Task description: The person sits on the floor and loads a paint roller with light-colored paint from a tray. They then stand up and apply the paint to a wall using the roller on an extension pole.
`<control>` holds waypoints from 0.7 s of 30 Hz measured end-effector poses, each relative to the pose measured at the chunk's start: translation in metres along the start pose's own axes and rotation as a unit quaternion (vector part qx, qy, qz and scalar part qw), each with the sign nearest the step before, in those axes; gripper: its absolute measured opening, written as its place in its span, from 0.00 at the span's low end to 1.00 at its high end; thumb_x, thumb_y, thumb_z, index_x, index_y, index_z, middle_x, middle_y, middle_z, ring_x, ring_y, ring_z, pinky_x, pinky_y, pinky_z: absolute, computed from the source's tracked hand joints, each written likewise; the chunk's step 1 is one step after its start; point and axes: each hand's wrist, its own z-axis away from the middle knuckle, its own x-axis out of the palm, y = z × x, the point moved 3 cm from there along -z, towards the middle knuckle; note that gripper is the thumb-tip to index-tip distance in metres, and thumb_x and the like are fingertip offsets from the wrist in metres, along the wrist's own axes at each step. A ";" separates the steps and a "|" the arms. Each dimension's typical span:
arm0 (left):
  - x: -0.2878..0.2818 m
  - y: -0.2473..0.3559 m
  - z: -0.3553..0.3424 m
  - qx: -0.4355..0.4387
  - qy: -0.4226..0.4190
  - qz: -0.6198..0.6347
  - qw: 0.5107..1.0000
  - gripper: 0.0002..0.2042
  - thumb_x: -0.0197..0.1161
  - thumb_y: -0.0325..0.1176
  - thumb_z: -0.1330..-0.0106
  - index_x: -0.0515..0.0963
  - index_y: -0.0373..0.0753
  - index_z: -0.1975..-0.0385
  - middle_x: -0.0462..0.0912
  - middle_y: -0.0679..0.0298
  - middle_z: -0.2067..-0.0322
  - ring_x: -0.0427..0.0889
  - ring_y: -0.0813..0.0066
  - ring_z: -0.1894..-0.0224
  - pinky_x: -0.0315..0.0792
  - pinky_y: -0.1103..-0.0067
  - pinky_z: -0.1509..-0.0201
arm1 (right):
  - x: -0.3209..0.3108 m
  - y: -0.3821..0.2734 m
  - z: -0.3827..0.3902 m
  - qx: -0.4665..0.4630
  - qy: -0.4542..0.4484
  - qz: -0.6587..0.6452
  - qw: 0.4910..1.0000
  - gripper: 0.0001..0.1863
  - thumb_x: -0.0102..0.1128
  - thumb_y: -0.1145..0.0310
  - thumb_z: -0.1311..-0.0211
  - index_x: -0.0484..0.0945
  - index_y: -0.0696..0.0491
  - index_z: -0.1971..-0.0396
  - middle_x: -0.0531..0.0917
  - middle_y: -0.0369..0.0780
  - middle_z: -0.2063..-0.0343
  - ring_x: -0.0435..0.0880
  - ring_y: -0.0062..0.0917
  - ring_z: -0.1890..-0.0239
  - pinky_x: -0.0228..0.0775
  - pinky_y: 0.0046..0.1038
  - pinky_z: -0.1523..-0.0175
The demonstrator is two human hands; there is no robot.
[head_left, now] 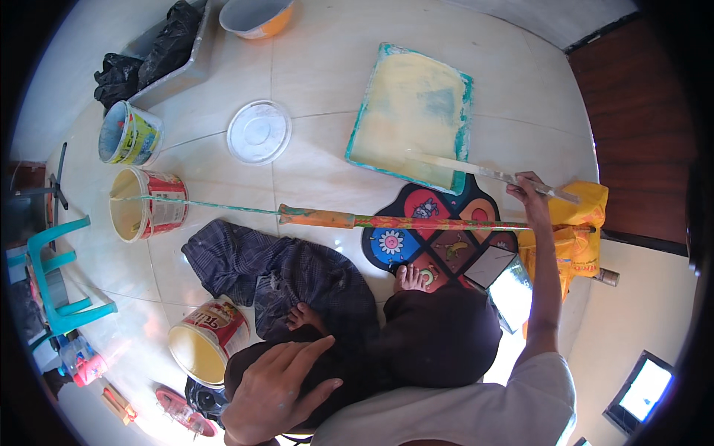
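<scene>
My right hand (528, 189) grips a long flat stick (476, 169), pale with paint. The stick's far end dips into cream paint in a shallow tray (357, 123) with teal, paint-smeared edges. My left hand (274, 386) lies over my left knee, fingers stretched out and nothing in it. Between my feet and the tray runs a long pole (439, 222) with an orange grip and a thin, paint-stained rod. Its rod end reaches over a red-and-white paint bucket (165, 202); the other end passes by my right forearm.
A second paint bucket (229, 327) stands beside my left knee. Dark checked cloth (297, 271) lies by my foot, and a patterned mat (390, 241) is under the pole. Farther off are a round white lid (259, 131), a yellow-labelled bucket (137, 140), an orange bowl (264, 28) and a yellow bag (584, 223).
</scene>
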 end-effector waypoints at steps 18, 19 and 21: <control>0.003 0.000 -0.010 0.016 -0.016 0.003 1.000 0.22 0.65 0.36 0.39 0.73 0.37 0.45 0.79 0.53 0.52 0.79 0.54 0.51 0.73 0.68 0.47 | 0.007 0.006 -0.005 0.009 -0.012 0.001 1.000 0.10 0.57 0.68 0.35 0.76 0.60 0.62 0.79 0.39 0.67 0.84 0.24 0.66 0.81 0.28 0.53; 0.003 0.000 -0.010 0.017 -0.015 0.003 1.000 0.22 0.65 0.36 0.39 0.73 0.37 0.45 0.79 0.53 0.52 0.79 0.54 0.51 0.73 0.68 0.47 | 0.010 0.009 -0.005 0.015 -0.022 -0.003 1.000 0.10 0.57 0.68 0.35 0.76 0.60 0.62 0.79 0.39 0.68 0.84 0.24 0.66 0.81 0.28 0.54; 0.005 -0.002 -0.013 0.020 -0.016 0.004 1.000 0.23 0.65 0.36 0.39 0.72 0.37 0.45 0.79 0.53 0.52 0.79 0.54 0.51 0.73 0.68 0.47 | 0.005 0.009 -0.004 0.029 -0.029 0.012 0.999 0.10 0.57 0.68 0.34 0.76 0.60 0.62 0.79 0.39 0.68 0.84 0.24 0.66 0.81 0.28 0.54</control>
